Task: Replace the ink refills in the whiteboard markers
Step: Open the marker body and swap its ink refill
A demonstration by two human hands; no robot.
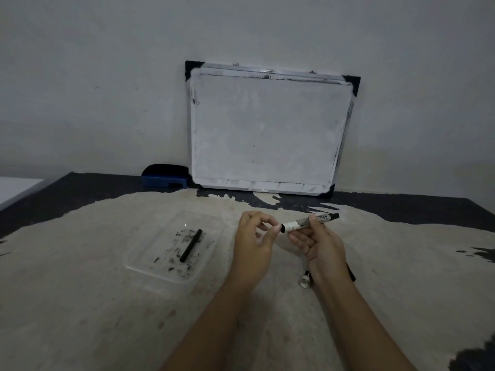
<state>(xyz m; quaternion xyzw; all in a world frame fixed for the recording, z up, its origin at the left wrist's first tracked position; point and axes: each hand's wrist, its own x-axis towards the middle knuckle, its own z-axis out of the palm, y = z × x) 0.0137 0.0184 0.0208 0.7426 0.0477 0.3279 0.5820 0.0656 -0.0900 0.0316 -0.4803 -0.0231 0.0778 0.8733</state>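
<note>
So right hand (318, 245) is gripping the marker (308, 223) approx level, open back end aimed at left hand (253, 236), whose fingertips pinch at that end, prob seating the refill. Old refill (191, 245) lies left of it in the tray (139, 266), w/ ink smudges contained.

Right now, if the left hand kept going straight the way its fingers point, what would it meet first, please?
The left hand points right at the open rear end of the marker held by the right hand; it would likely meet that end first, almost at once.
</note>
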